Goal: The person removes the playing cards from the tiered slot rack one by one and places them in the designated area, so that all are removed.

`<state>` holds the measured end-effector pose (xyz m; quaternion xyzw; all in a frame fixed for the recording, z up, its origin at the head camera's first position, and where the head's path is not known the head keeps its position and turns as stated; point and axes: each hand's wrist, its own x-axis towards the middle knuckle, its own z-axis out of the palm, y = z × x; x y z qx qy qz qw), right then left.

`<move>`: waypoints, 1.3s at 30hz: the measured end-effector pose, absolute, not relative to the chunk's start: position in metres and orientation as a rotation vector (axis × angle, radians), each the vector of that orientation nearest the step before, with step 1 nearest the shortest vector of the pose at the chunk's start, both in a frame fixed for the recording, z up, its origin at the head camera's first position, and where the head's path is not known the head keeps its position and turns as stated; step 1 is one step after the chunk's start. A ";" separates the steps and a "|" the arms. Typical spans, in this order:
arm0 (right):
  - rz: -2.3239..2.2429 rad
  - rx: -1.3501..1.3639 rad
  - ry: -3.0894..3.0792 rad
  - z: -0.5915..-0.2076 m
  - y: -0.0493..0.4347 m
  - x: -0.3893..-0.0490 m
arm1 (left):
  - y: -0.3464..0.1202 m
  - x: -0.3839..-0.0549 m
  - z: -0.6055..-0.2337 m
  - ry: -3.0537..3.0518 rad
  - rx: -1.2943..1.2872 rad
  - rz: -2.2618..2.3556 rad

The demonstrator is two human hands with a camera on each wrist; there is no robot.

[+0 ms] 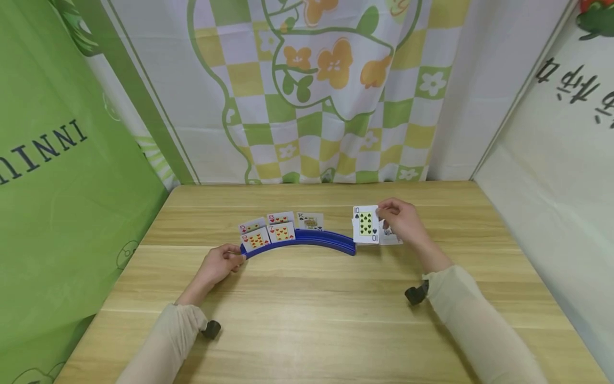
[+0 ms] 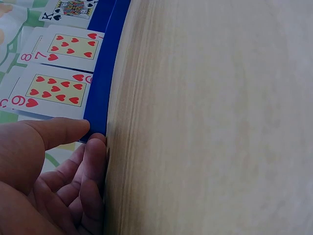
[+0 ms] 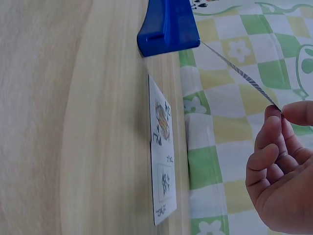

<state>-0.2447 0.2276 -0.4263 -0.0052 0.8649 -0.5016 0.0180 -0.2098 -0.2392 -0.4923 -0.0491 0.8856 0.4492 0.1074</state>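
Observation:
A curved blue card holder [image 1: 326, 238] lies on the table, its left end pinched between the thumb and fingers of my left hand [image 1: 221, 265]. At that end stand the nine of hearts [image 2: 51, 93] and seven of hearts [image 2: 73, 48] in front, with a red five [image 1: 252, 225] and red eight [image 1: 280, 217] behind them. Further along is the king of spades [image 1: 310, 220]. My right hand [image 1: 402, 220] pinches the ten of spades [image 1: 366, 225] by its upper right edge. In the right wrist view that card is edge-on, its far corner right at the holder's end.
Beneath the raised card, two cards lie on the wooden table [image 1: 307, 320]: a face card [image 3: 162, 122] and a joker [image 3: 166, 183]. A patterned curtain [image 1: 336, 133] hangs behind the table, with a green cloth [image 1: 72, 213] at the left and a white one [image 1: 551, 176] at the right.

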 end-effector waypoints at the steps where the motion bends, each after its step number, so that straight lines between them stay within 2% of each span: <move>1: -1.564 -0.011 2.684 -0.426 0.229 -0.245 | -0.239 -0.210 -0.492 2.609 -0.145 1.318; 39: -1.550 0.188 2.697 -0.430 0.273 -0.251 | -0.239 -0.209 -0.493 2.625 -0.144 1.317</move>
